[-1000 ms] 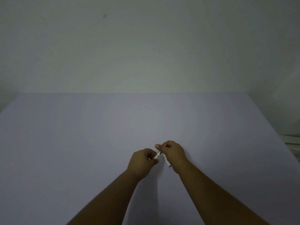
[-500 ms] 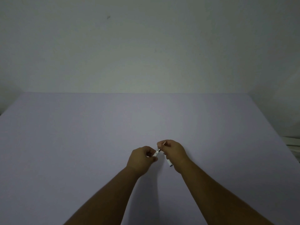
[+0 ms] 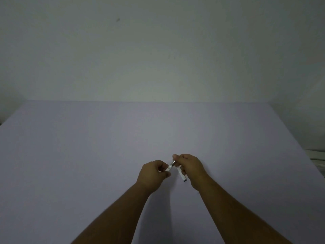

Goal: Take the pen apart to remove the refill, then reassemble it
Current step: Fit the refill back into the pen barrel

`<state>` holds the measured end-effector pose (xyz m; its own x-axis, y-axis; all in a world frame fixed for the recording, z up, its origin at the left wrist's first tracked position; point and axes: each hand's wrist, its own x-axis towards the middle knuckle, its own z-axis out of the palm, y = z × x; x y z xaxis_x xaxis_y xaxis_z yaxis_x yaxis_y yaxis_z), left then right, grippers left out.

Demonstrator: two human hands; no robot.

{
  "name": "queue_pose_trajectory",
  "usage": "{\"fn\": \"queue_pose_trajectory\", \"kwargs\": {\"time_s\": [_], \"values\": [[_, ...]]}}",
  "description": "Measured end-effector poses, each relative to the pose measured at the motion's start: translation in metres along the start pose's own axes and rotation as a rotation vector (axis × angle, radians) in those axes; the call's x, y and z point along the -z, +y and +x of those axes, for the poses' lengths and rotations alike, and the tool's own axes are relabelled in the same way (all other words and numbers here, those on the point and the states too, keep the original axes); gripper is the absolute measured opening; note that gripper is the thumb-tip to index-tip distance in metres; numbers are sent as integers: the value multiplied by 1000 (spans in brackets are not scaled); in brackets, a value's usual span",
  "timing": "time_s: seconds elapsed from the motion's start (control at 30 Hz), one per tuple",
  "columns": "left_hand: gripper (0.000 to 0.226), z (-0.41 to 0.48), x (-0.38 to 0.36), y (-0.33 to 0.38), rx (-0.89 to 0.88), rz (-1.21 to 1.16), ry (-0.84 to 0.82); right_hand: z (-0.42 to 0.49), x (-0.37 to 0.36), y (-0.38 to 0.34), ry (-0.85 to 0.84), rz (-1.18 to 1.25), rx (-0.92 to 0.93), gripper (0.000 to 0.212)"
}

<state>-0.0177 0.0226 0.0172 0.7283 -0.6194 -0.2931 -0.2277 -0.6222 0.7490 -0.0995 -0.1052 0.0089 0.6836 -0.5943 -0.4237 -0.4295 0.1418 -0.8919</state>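
Observation:
Both hands are held together above the lavender table [image 3: 105, 155]. My left hand [image 3: 153, 173] is closed around a white pen barrel [image 3: 168, 168], of which only a short end shows. A dark, thin metallic piece [image 3: 173, 162] sticks out of that end, pinched by the fingertips of my right hand [image 3: 190, 167]. A second white pen piece [image 3: 182, 174] with a dark tip hangs down from my right palm, tucked under the lower fingers. The rest of the barrel is hidden inside my left fist.
A bare pale wall [image 3: 158, 50] rises behind the table's far edge. At the right edge of the view, past the table side, lies a pale flat object [image 3: 318, 155].
The hands stay together in nearly the same spot. A little more of the dark piece shows between the two hands than a second ago.

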Motion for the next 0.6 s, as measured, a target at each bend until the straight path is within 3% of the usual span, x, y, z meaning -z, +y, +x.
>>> {"fn": "queue_pose_trajectory", "kwargs": {"time_s": [0.17,0.3,0.47,0.6], "values": [[8,2,-3,2,-19,-5,2,3,0,1,40,-92,2,28],[8,3,-4,2,-35,10,18,5,-2,-2,29,-59,-6,18],[7,3,-5,3,-25,16,-11,3,-3,-5,79,-177,-44,44],[10,5,1,-2,23,4,11,-1,-4,-5,-9,-47,-26,25]]}}
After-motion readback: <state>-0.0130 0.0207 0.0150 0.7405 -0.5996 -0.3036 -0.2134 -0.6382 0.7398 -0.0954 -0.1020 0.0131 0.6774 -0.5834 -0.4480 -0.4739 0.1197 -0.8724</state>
